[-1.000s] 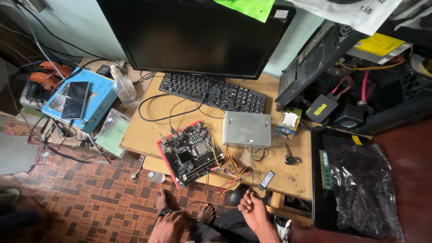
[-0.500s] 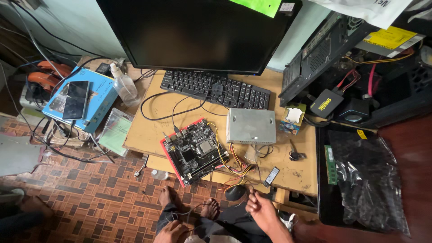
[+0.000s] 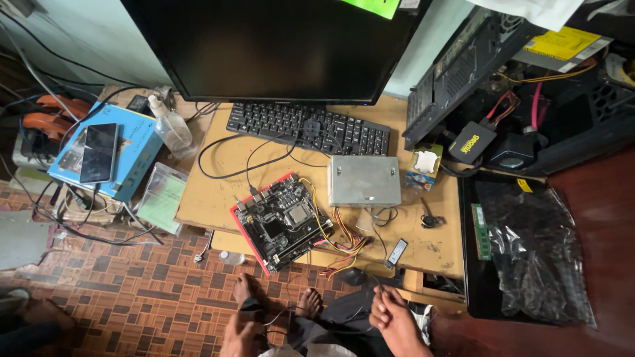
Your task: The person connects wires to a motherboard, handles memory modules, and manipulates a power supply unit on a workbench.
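The right hand (image 3: 395, 319) rests low by the knee, fingers loosely curled and holding nothing, just below a black mouse (image 3: 353, 276) at the desk (image 3: 211, 198) edge; the left hand (image 3: 238, 340) hangs partly out of frame, so its grip cannot be told. On the desk, well apart from both hands, lie 1 red-edged motherboard (image 3: 280, 221), wired to a grey metal box (image 3: 364, 180), and a black keyboard (image 3: 307, 127) under a dark monitor (image 3: 271, 46), perhaps switched off.
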